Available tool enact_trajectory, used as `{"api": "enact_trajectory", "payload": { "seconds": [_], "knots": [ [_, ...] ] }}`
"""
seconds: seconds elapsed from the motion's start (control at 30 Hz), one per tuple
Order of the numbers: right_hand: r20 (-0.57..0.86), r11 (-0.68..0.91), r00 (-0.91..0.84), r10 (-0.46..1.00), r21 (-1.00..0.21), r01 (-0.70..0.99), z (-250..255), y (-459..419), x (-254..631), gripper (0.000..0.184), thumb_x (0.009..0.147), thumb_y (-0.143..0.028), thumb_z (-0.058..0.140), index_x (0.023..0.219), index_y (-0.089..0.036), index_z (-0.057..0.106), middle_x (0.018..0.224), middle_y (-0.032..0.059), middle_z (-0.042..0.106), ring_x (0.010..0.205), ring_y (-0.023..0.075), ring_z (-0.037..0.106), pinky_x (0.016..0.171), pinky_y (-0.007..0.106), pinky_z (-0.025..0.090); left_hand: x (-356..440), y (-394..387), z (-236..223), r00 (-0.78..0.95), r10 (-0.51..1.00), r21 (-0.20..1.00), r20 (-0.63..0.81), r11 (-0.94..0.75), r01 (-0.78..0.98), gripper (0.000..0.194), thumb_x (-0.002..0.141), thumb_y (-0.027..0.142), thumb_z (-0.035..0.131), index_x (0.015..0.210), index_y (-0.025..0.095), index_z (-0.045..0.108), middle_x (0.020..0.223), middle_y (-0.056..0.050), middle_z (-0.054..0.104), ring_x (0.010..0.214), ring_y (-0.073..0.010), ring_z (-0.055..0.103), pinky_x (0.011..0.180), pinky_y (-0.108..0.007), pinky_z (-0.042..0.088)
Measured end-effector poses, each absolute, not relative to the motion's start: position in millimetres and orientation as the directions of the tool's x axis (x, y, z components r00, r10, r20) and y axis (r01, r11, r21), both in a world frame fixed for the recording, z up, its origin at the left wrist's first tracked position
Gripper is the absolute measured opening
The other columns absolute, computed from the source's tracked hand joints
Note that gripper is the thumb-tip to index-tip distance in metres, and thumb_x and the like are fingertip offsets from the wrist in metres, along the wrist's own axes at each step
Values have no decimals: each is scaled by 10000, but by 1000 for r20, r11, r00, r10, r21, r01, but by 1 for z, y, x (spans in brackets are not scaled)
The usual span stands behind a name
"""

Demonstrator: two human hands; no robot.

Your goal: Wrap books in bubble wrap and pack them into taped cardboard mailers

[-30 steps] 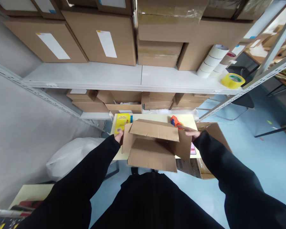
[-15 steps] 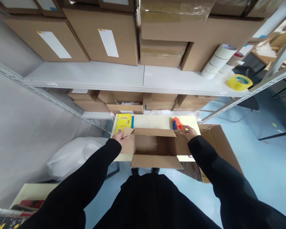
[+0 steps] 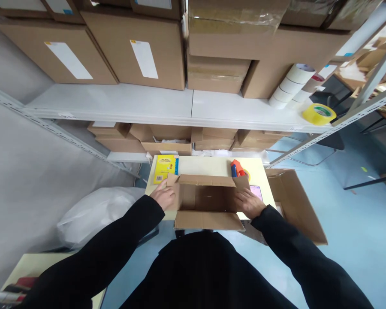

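Observation:
An open cardboard box (image 3: 209, 219) stands on the cream table, its inside facing up and its far and near flaps folded outward. At the box's left side, my left hand (image 3: 164, 196) is closed on the short left flap. My right hand (image 3: 249, 203) lies against the right flap with its fingers bent over it, closed on the cardboard. Behind the left flap lies a yellow booklet or packet (image 3: 164, 168) with a barcode. An orange and blue tape dispenser (image 3: 238, 168) sits behind the right flap. Beside my right hand is a phone (image 3: 256, 192) with a lit screen.
A grey shelf (image 3: 116, 103) crosses ahead, loaded with cardboard boxes (image 3: 138, 51). White tape rolls (image 3: 291, 86) and a yellow tape roll (image 3: 319, 114) rest on its right end. A large open carton (image 3: 300, 206) stands on the right; a white plastic bag (image 3: 96, 214) lies left.
My right hand has moved from the far right corner toward me, onto the right flap, which now stands more upright. My left hand has shifted slightly nearer. The phone has come into view.

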State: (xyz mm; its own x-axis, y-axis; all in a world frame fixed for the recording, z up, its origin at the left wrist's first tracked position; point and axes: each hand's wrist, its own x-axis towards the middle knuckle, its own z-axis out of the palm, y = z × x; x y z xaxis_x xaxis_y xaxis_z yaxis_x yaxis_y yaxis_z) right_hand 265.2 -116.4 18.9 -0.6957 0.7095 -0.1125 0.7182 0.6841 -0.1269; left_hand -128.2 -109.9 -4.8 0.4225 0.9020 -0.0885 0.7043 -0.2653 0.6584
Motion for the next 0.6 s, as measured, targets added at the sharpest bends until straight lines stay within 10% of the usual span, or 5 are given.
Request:
{"api": "enact_trajectory", "payload": {
  "seconds": [0.27, 0.6],
  "knots": [
    [-262, 584, -588, 765, -104, 805, 11, -88, 257, 1066, 480, -424, 721, 1385, -163, 220, 1458, 127, 130, 1252, 370, 260, 902, 458, 367, -105, -115, 19, 475, 833, 230, -283, -422, 877, 1215, 342, 619, 701, 1366, 153, 245, 1461, -180, 28, 1297, -381, 109, 999, -506, 145],
    [-232, 475, -480, 846, -82, 876, -12, -65, 246, 1186, 436, -490, 739, 1402, -147, 142, 1468, 117, 65, 1150, 401, 357, 892, 481, 374, -96, -79, 18, 435, 830, 263, -349, -358, 896, 1403, 236, 596, 729, 1403, 194, 63, 1458, -190, -48, 1205, -434, 218, 910, -549, 210]
  ]
}}
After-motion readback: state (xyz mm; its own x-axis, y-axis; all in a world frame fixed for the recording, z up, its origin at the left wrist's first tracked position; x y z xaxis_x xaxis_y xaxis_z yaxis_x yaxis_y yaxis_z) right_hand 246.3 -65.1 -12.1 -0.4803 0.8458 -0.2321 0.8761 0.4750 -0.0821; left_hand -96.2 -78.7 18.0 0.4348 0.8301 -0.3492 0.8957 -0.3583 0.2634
